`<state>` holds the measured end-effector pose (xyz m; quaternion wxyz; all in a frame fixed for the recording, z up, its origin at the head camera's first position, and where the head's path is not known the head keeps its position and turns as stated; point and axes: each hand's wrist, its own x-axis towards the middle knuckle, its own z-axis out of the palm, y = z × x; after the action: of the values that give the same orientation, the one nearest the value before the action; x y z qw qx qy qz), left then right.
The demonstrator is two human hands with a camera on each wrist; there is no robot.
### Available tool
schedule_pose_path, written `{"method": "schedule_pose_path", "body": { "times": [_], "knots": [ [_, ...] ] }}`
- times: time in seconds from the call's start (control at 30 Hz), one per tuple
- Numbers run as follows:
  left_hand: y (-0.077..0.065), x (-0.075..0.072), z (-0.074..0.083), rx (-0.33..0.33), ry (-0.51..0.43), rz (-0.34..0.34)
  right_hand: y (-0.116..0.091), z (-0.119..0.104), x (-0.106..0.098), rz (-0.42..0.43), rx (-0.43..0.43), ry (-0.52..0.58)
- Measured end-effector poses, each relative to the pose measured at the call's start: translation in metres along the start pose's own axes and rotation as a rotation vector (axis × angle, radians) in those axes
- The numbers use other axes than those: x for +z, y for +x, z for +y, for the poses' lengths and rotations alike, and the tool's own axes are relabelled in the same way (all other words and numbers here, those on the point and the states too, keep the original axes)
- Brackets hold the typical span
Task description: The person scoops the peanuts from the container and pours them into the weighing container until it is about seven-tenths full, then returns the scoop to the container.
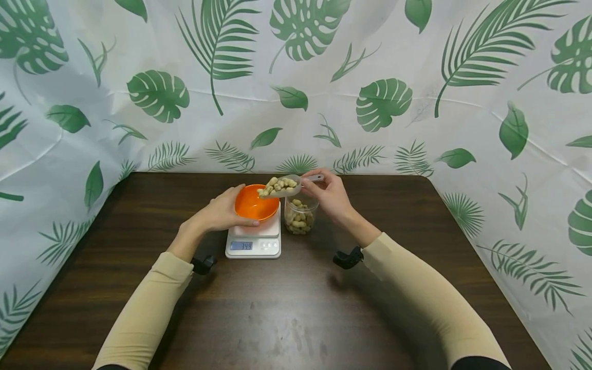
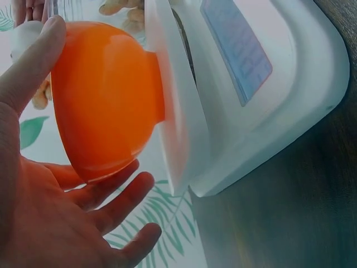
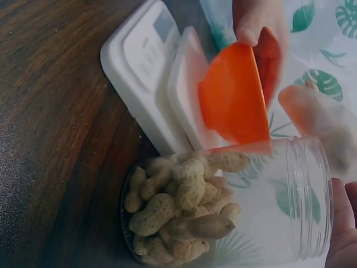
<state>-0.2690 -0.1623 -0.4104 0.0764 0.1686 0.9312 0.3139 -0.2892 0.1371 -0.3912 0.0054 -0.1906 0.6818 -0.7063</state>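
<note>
An orange bowl (image 1: 254,208) sits on the platform of a white kitchen scale (image 1: 268,253). My left hand (image 1: 224,209) holds the bowl from its left side, thumb at the near rim and fingers spread round the far side. Between its thumb and fingers, my right hand (image 1: 329,194) pinches the handle of a translucent scoop (image 1: 294,191). Peanuts (image 1: 277,184) fill the scoop, whose tip reaches over the bowl's right rim. Just below the scoop stands a clear jar (image 3: 287,187), partly full of unshelled peanuts (image 3: 184,206). The bowl's inside shows bare orange in the head view.
The scale's lit display (image 1: 241,246) faces the front of the dark wooden table (image 1: 277,313). Jar and scale stand side by side near the table's back edge. A white leaf-patterned sheet (image 1: 324,97) hangs behind. Each wrist wears a black camera mount (image 1: 348,258).
</note>
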Motion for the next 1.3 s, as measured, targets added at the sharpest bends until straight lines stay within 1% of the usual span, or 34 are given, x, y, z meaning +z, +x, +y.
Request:
{"method": "schedule_pose_path", "body": {
  "times": [0.13, 0.23, 0.43, 0.6, 0.73, 0.93, 1.03, 1.3],
  "knots": [
    [0.0, 0.001, -0.001, 0.004, 0.001, 0.003, 0.001, 0.001, 0.002, -0.009, 0.012, -0.047],
    [0.0, 0.001, -0.001, 0.015, -0.013, 0.001, 0.001, 0.001, 0.002, -0.01, 0.02, -0.057],
    [-0.001, 0.0, -0.001, 0.007, -0.02, -0.002, 0.002, 0.001, 0.003, -0.023, 0.026, -0.057],
    [-0.002, 0.001, -0.001, 0.005, -0.011, 0.004, 0.003, -0.001, 0.005, -0.029, 0.012, -0.096],
    [-0.002, 0.001, -0.001, 0.008, -0.03, 0.005, 0.004, -0.003, 0.006, -0.035, -0.003, -0.143],
    [-0.001, 0.0, -0.001, 0.034, -0.053, 0.002, 0.005, -0.006, 0.005, -0.043, -0.036, -0.224],
    [-0.001, 0.0, -0.001, 0.036, -0.037, 0.007, 0.005, -0.008, 0.004, -0.042, -0.042, -0.233],
    [0.0, -0.001, -0.002, 0.033, -0.031, -0.002, 0.005, -0.014, 0.001, -0.023, -0.051, -0.263]
  ]
}}
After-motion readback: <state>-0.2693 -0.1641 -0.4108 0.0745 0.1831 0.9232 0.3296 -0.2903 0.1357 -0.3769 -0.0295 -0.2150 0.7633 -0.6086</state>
